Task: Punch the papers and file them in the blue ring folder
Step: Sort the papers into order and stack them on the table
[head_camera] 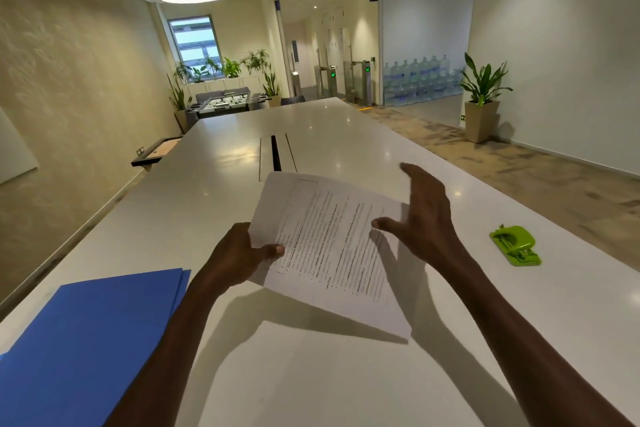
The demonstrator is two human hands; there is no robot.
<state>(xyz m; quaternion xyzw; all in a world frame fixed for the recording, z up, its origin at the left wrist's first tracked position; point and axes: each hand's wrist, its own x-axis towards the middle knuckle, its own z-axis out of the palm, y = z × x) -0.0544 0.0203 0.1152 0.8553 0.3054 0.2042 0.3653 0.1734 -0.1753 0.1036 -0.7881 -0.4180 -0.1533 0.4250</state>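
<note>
Printed white papers (332,253) are held tilted above the white table (346,374). My left hand (242,253) grips their left edge, thumb on top. My right hand (422,218) hovers at their right edge with fingers spread and holds nothing. The blue folder (86,340) lies shut on the table at the near left. A lime-green hole punch (515,245) sits on the table to the right, apart from both hands.
A cable slot (276,152) runs along the table's middle beyond the papers. The table's right edge borders a carpeted walkway with a potted plant (483,97). A wall runs along the left side.
</note>
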